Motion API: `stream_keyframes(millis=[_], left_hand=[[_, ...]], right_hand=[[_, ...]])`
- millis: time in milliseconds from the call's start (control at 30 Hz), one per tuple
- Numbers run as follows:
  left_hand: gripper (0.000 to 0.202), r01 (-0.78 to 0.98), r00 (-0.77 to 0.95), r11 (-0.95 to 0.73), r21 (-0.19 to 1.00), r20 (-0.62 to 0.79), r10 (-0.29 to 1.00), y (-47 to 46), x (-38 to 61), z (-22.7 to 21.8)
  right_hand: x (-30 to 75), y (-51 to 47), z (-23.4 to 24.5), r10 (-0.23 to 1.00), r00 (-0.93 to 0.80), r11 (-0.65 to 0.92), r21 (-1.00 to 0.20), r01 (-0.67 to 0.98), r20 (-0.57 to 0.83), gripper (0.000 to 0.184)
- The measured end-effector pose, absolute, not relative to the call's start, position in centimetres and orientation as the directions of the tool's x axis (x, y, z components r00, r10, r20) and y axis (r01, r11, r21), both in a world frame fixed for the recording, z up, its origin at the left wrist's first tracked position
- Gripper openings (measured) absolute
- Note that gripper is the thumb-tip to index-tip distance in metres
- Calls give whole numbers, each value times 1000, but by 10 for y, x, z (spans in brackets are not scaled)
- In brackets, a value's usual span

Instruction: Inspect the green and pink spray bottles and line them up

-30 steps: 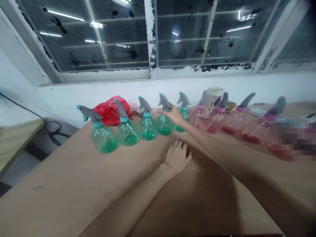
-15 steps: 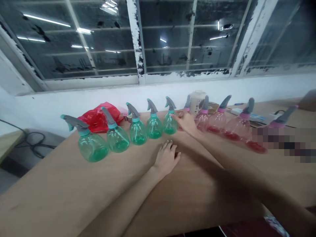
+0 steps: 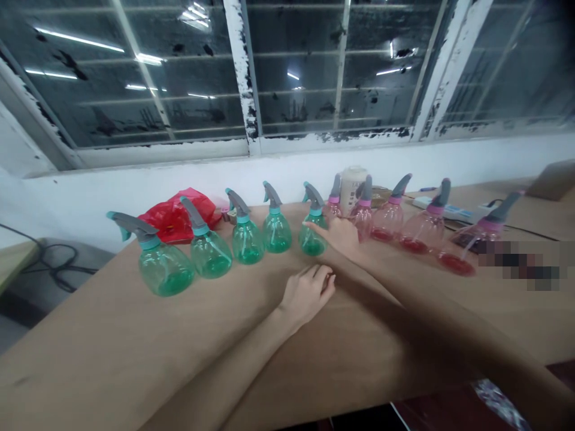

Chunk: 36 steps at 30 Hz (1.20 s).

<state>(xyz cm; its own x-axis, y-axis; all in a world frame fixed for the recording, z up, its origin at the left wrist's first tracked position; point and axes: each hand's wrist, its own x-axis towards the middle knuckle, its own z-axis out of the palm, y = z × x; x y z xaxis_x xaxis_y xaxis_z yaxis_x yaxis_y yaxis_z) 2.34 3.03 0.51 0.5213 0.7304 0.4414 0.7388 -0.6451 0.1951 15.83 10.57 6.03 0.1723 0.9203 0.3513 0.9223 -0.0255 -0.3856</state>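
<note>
Several green spray bottles (image 3: pixel 246 242) with grey triggers stand in a row on the brown table (image 3: pixel 135 347), and a row of pink spray bottles (image 3: pixel 424 230) continues to their right. My right hand (image 3: pixel 342 236) reaches in from the right and is wrapped round the rightmost green spray bottle (image 3: pixel 311 240), thumb across its front. That bottle sits slightly nearer to me than its neighbours. My left hand (image 3: pixel 308 293) lies on the table just in front of it, fingers loosely flat and holding nothing.
A crumpled red plastic bag (image 3: pixel 175 218) lies behind the left green bottles. A white jar (image 3: pixel 353 182) stands by the wall under the window. A power strip (image 3: pixel 449 209) and cables lie at the right. A black cable (image 3: pixel 58 269) hangs off the left side.
My right hand shifted from the fourth green bottle to the rightmost one, closed round it and drew it slightly towards me. My left hand barely moved. The view swung right.
</note>
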Motion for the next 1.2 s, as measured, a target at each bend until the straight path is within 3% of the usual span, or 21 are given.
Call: stream_keyframes(millis=[200, 300, 400, 500, 600, 833, 1000, 1100, 1200], left_hand=[[38, 711, 341, -559, 427, 486, 805, 34, 16, 9], [41, 652, 297, -560, 512, 507, 809, 39, 13, 8], [42, 629, 288, -555, 545, 499, 817, 41, 13, 7], [43, 629, 309, -552, 547, 475, 824, 41, 15, 8], [43, 635, 346, -551, 542, 438, 830, 40, 15, 9], [41, 647, 412, -556, 521, 375, 830, 41, 15, 10], [43, 664, 305, -443, 603, 322, 896, 45, 15, 12], [33, 759, 283, -431, 488, 348, 894, 48, 16, 10], [21, 844, 355, -482, 234, 430, 830, 51, 18, 4]], right_hand=[[201, 46, 52, 916, 64, 110, -400, 910, 397, 68], [217, 29, 52, 868, 39, 234, -476, 848, 495, 69], [217, 29, 57, 831, 14, 404, -620, 673, 557, 73], [207, 39, 64, 859, -2, 459, -767, 448, 512, 58], [198, 49, 70, 890, 6, 433, -850, 300, 456, 43], [194, 50, 77, 905, 19, 424, -903, 64, 426, 29], [201, 53, 68, 949, -155, 221, -929, -298, 275, 27], [204, 56, 57, 970, -192, 49, -896, -441, 147, 25], [203, 57, 44, 960, -279, -124, -833, -539, 37, 27]])
